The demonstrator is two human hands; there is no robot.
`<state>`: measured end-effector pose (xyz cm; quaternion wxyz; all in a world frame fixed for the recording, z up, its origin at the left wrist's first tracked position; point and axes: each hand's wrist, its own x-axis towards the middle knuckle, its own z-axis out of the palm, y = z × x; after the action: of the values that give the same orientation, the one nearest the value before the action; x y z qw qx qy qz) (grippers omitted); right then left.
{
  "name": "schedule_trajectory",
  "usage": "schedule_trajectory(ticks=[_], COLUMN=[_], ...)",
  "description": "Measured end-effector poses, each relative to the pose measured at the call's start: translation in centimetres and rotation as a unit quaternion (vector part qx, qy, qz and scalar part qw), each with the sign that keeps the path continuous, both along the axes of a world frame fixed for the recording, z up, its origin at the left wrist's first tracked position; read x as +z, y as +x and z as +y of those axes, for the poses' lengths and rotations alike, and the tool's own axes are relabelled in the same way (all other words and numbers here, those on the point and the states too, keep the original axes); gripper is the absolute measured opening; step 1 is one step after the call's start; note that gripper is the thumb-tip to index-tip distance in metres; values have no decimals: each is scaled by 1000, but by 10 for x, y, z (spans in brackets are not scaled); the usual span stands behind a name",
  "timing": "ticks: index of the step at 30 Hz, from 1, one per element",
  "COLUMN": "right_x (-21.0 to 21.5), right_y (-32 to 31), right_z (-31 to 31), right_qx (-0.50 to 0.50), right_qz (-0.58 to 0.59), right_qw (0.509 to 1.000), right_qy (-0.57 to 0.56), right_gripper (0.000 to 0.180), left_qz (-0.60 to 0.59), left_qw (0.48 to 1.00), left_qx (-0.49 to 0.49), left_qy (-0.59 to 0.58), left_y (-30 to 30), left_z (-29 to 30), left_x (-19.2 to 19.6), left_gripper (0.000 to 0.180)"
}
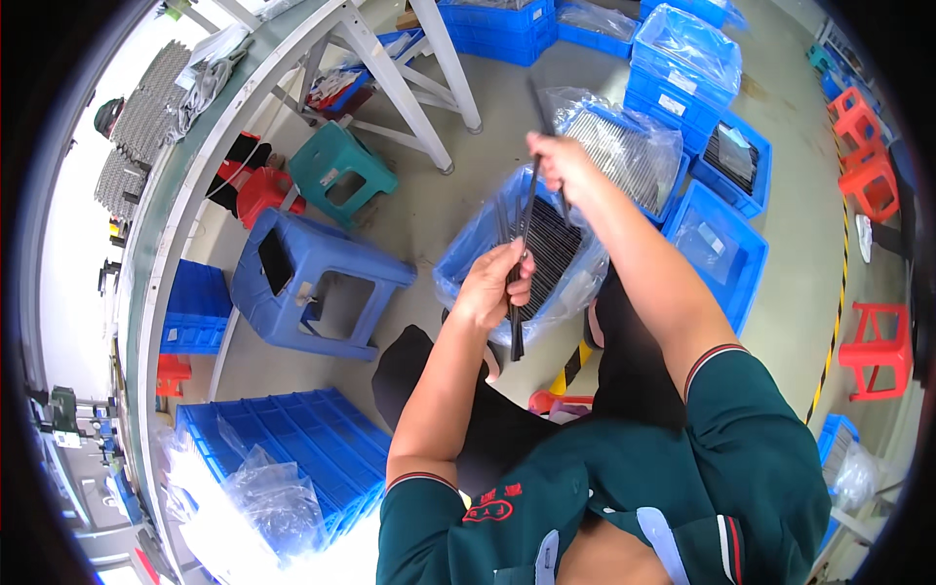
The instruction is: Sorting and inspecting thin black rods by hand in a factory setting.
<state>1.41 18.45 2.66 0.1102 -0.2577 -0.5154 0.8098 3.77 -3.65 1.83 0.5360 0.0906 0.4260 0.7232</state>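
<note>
My left hand (492, 283) is closed around several thin black rods (517, 336), which fan out above and below its fingers. Up and to the right of it, my right hand (564, 166) pinches a slender black rod (535, 97), blurred at its far end. Another dark length runs between the two hands; which of them holds it, I cannot tell. Beneath both hands stands a blue crate (450, 263) lined with clear plastic. Rows of similar black rods (558, 255) lie inside it, partly hidden by my hands and the liner.
A plastic-covered crate of pale rods (624, 156) sits beyond, beside stacked blue crates (673, 97). To the right is a blue crate (746, 268) holding a plastic bag. A blue stool (336, 255) with a dark flat device, a green stool (341, 171) and a workbench (210, 136) stand left.
</note>
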Motion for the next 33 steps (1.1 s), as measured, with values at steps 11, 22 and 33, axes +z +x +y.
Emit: schedule_trajectory(ticks=[11, 22, 33], right_x=[6, 3, 27], right_y=[27, 21, 60], right_z=[-48, -72, -80], right_qx=[185, 206, 297], right_qz=[-24, -15, -27], right_qw=[981, 866, 936], right_qy=[53, 455, 189], right_gripper=[28, 39, 16], left_qz=[-39, -38, -11], left_qw=[996, 992, 918], left_qx=[37, 113, 389], left_qy=[74, 31, 71], left_y=[-21, -28, -54], left_z=[-11, -17, -29], left_x=[-4, -8, 7], left_gripper=[29, 30, 29])
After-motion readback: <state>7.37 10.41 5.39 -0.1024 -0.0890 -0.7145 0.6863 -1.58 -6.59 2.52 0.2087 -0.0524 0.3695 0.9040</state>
